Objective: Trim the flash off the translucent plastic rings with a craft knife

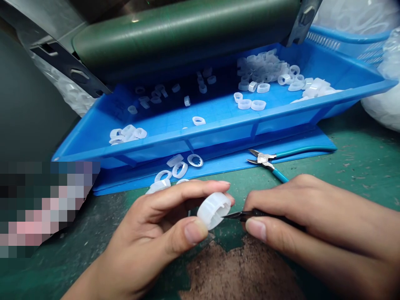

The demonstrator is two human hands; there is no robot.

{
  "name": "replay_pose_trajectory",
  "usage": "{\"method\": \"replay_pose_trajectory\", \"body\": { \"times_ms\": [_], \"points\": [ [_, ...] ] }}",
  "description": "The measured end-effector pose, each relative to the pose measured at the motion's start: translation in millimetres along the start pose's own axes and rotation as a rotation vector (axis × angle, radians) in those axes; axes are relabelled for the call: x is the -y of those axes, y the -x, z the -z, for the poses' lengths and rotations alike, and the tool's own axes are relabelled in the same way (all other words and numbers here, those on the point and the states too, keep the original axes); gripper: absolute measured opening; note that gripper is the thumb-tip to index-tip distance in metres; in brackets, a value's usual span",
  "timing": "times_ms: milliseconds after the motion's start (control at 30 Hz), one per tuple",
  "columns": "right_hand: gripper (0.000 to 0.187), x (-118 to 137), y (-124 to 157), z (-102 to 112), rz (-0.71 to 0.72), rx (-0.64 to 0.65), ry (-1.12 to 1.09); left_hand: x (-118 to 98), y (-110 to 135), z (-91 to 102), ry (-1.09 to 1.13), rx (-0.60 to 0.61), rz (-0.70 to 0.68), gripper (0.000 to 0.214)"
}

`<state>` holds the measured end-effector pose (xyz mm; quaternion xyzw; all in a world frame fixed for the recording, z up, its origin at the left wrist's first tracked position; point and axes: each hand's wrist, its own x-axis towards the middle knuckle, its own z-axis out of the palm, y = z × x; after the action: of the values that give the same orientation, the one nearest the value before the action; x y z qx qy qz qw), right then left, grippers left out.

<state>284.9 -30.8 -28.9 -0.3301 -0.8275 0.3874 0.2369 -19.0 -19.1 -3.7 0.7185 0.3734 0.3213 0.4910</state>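
"What have the hands got?"

"The left hand [153,225] pinches a white plastic ring [214,210] between thumb and fingers. The right hand [300,216] closes on small black cutters [250,215], tips touching the ring."

"Any room?"

"Open green surface [359,166] to the right. Ahead, about six loose rings [180,169] lie before a blue tray [187,135], near one pair of teal-handled pliers [262,157]."

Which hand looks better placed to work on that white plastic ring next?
Probably the right hand: it holds small black-handled cutters, their tips at the white plastic ring, while the left hand is busy gripping that ring.
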Motion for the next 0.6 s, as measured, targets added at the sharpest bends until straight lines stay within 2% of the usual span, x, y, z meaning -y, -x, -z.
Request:
{"method": "replay_pose_trajectory", "body": {
  "times_ms": [100, 167, 233, 267, 367, 500, 600],
  "points": [
    [0.024, 6.2, -1.6, 1.7, -0.007, -0.062, 0.016, -0.2, 1.3, -1.0, 0.041, -0.017, 0.033, 0.051],
    [0.028, 16.2, -4.7, 5.6, -0.04, -0.02, 0.005, 0.2, 2.5, -2.9, 0.084, -0.042, 0.104, 0.039],
    [0.037, 28.6, -9.7, 10.6, -0.206, 0.095, 0.006, 1.0, 3.5, -4.9, 0.127, -0.06, 0.177, 0.029],
    [0.037, 34.1, -12.2, 12.7, -0.286, 0.102, 0.001, 1.3, 3.9, -5.6, 0.14, -0.061, 0.195, 0.027],
    [0.038, 40.6, -14.9, 14.5, -0.365, 0.097, -0.016, 1.3, 4.5, -6.5, 0.15, -0.055, 0.203, 0.026],
    [0.033, 20.3, -0.4, 3.7, -0.319, 0.095, 0.014, -1.3, 4.0, -6.2, 0.165, -0.06, 0.194, 0.027],
    [0.023, 2.6, 13.5, -4.2, -0.223, -0.082, 0.023, -3.4, 2.6, -6.4, 0.169, -0.06, 0.17, 0.026]
  ]
}}
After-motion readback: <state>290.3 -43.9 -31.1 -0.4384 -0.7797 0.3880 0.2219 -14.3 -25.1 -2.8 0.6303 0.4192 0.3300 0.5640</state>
